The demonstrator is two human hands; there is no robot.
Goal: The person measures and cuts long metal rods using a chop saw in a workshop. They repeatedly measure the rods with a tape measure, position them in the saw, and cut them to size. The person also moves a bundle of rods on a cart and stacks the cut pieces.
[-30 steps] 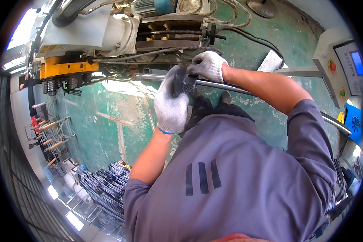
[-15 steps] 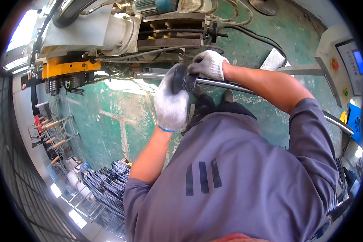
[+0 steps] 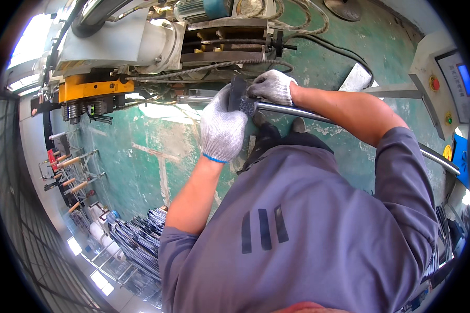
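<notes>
My left hand (image 3: 223, 128), in a white knit glove with a blue cuff edge, is closed round a dark, flat-sided piece (image 3: 238, 94). A rough, speckled dark part sits just beside it on a shiny metal tube (image 3: 292, 109). The tube runs from beyond my left hand, under my right forearm, to the far right. My right hand (image 3: 271, 87), gloved too, has its fingers curled with their tips against the dark piece. What lies inside those fingers is hidden.
A machine with a yellow head (image 3: 94, 88) and a blue motor (image 3: 202, 9) stands at the upper left. On the right is a control panel (image 3: 444, 83) with a screen and buttons. Bundled metal rods (image 3: 136, 242) lie lower left, near a rack of wooden-handled pieces (image 3: 75, 175). Cables cross the green floor.
The dark piece has tilted slightly, and more of its flat face shows above my left hand. Both hands stay at the same part of the tube. The whole view has shifted a little.
</notes>
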